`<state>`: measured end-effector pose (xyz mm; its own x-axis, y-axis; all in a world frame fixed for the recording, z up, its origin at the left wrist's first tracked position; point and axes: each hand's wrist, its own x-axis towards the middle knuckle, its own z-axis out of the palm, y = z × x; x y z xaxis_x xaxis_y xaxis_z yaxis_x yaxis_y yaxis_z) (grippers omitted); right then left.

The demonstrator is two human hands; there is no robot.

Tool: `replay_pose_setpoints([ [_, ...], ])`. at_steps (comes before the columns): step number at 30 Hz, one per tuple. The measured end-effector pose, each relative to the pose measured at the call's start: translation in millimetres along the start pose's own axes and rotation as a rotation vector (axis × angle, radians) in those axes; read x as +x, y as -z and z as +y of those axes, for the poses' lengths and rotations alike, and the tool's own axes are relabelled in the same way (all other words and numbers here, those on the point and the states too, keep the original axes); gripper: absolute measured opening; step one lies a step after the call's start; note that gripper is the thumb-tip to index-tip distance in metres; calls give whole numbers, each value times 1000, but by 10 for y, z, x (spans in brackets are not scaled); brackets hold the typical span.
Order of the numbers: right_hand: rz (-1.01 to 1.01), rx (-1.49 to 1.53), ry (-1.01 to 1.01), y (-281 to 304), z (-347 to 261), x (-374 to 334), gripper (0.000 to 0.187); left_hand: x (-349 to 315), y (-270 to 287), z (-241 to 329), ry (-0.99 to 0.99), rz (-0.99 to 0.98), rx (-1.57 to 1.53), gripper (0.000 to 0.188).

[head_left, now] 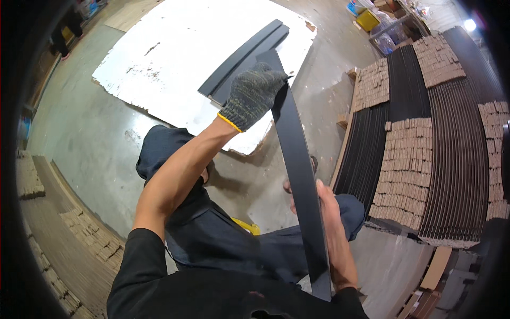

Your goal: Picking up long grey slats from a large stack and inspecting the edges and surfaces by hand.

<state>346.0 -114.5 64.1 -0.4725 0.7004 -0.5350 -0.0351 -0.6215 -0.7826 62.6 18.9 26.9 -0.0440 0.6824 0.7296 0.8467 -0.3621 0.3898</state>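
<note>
The person holds a long black strip with both hands. It is flat, narrow and matte, with a smooth dark surface and straight edges, and it looks slightly curved along its length, though the lens also bends lines. It runs from near the person's chest at the lower edge up to the white sheet on the floor.

The left hand, in a grey knitted glove with a yellow cuff, is closed over the far upper end of the strip, with the fingers wrapped on its edge. The right hand is bare and grips the strip near its middle from the right side; the fingers are curled behind it and mostly hidden.

Two similar black strips lie side by side on the white sheet, just beyond the gloved hand. To the right stands a big stack of dark curved strips with brown cardboard blocks between the layers.
</note>
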Motion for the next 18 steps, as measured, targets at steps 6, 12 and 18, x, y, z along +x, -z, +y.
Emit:
replay_pose_setpoints([
  [6,32,59,13,38,-136,337,55,-264,-56,468,-87,-117,-144,24],
  [12,149,194,31,129,-88,590,54,-617,41,896,-214,-314,-451,31],
  [18,95,319,65,105,-145,665,42,-568,117,855,-222,-250,-351,38],
])
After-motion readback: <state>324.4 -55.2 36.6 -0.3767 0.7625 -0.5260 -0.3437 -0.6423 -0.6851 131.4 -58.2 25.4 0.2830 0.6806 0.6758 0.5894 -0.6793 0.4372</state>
